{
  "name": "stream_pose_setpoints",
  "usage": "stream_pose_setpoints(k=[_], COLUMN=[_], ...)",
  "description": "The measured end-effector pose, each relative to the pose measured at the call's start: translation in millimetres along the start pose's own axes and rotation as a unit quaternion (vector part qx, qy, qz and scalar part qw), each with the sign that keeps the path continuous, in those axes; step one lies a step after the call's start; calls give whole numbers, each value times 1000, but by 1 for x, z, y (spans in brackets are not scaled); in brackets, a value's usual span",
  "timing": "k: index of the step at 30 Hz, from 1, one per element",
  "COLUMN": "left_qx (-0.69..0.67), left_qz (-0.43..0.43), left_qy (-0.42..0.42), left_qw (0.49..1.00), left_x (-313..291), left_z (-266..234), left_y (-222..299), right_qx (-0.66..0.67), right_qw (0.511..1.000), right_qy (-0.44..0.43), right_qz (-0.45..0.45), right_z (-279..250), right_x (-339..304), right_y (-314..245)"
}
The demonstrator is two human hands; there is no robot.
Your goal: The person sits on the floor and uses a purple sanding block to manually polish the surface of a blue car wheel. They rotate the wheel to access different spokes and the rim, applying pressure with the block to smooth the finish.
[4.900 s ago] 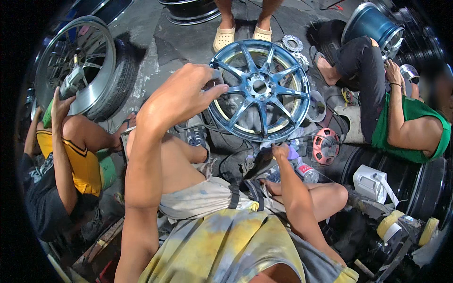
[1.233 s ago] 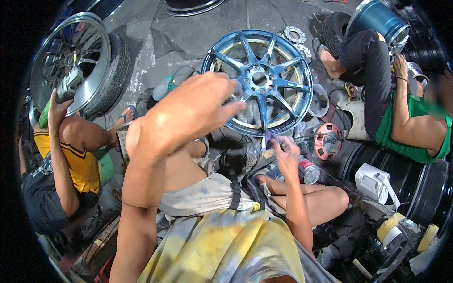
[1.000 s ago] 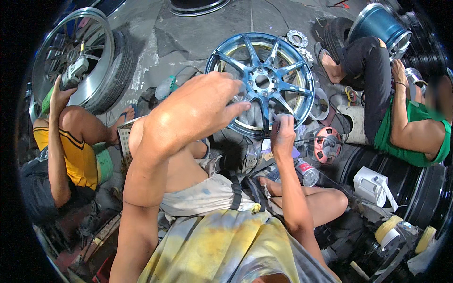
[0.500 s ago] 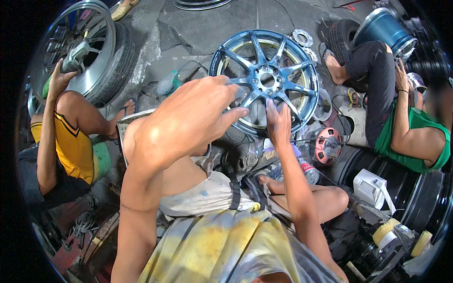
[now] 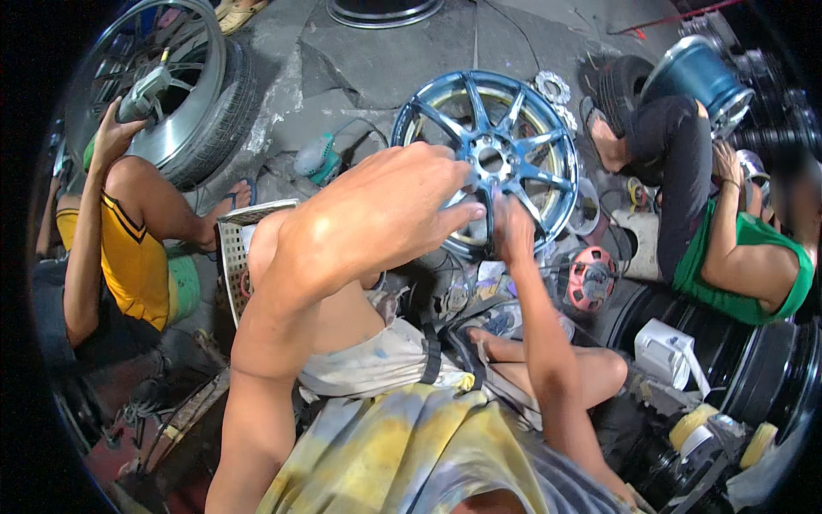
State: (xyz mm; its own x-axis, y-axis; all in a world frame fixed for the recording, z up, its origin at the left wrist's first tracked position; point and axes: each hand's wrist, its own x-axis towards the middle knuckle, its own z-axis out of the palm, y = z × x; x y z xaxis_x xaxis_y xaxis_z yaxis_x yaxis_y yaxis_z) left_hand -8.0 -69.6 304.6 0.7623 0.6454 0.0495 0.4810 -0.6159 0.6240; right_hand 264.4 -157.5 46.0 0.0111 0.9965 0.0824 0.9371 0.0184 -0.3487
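A blue wheel rim (image 5: 548,176) with several spokes leans face up in front of me, its bare-metal patches showing between the blue. Stretched over the rim's near left side is my left hand (image 5: 390,201), thumb and fingers apart, with nothing seen between them; its fingertips are partly hidden. By a lower spoke near the hub is my right hand (image 5: 515,230), its fingers smeared by motion. Whether that hand holds anything cannot be made out. A green-and-white power tool (image 5: 317,158) lies on the floor left of the rim.
At left, another person's hand holds a power tool (image 5: 147,92) at a silver wheel (image 5: 158,141) with a tyre. A person in green (image 5: 728,257) sits at right near a blue rim (image 5: 698,77). A red round object (image 5: 592,278) and white box (image 5: 664,351) lie nearby.
The whole view has shifted slightly, so the rim and floor things sit lower and a little to the right. My right hand still blurs near the same spoke; my left hand stays over the rim.
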Motion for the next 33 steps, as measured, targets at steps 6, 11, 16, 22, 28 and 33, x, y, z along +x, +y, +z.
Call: stream_pose_setpoints(k=[6, 11, 16, 22, 28, 33], left_qx=[33, 11, 30, 26, 33, 10], left_qz=[-10, -7, -44, -37, -51, -22], left_qy=[55, 34, 16, 49, 3, 31], left_qw=[998, 999, 998, 998, 998, 999], left_x=[-3, -5, -6, -12, -17, -23], left_z=[-2, -9, -9, -17, -18, -11], left_y=[0, -10, -11, -5, -1, -3], right_qx=[9, 69, 6, 3, 41, 25], right_qw=[996, 995, 997, 1000, 998, 999], right_qy=[51, 50, 67, 30, 41, 42], right_qz=[-70, -56, -30, 7, -36, -1], right_z=[-1, 9, -9, -14, 18, 11], right_x=[0, -9, 8, 31, -5, 27], right_y=[-2, -15, -40, -47, -83, -61])
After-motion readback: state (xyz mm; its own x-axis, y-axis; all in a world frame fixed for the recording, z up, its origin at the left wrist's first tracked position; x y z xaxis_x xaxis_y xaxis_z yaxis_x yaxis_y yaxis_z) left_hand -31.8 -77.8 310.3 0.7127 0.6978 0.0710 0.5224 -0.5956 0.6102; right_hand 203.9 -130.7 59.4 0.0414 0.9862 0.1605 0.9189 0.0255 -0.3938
